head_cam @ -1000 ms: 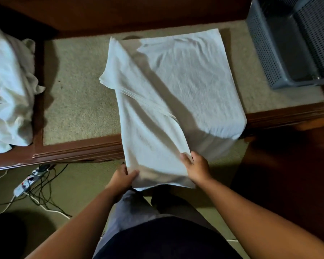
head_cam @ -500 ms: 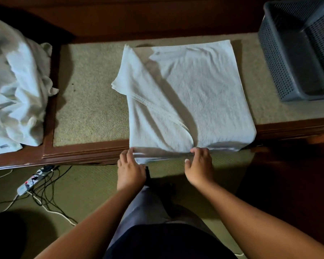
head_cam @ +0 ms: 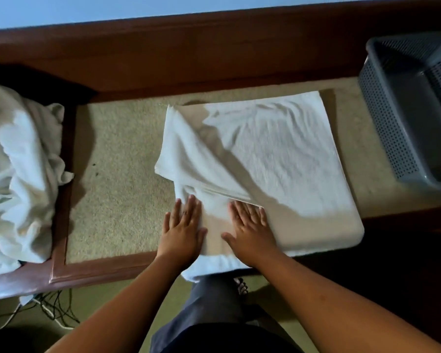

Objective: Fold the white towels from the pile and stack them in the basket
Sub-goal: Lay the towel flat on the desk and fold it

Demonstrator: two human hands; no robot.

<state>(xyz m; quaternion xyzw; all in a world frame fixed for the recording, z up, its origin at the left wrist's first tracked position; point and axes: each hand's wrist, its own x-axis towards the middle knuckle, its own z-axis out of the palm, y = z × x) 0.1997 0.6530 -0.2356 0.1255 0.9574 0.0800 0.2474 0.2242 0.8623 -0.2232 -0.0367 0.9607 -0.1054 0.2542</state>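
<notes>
The white towel (head_cam: pixel 278 154) lies folded on the bench (head_cam: pixel 117 187), right of the middle of its padded top. Its near edge overhangs the bench's front edge and a loose flap slants across its left side. The left hand (head_cam: pixel 182 233) and right hand (head_cam: pixel 251 235) press flat on its near left part, fingers straight and spread, while the pile (head_cam: pixel 18 174) sits at the left end and the grey basket (head_cam: pixel 382 118) at the right.

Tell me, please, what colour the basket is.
The basket is grey, with perforated walls; the head view shows it.
</notes>
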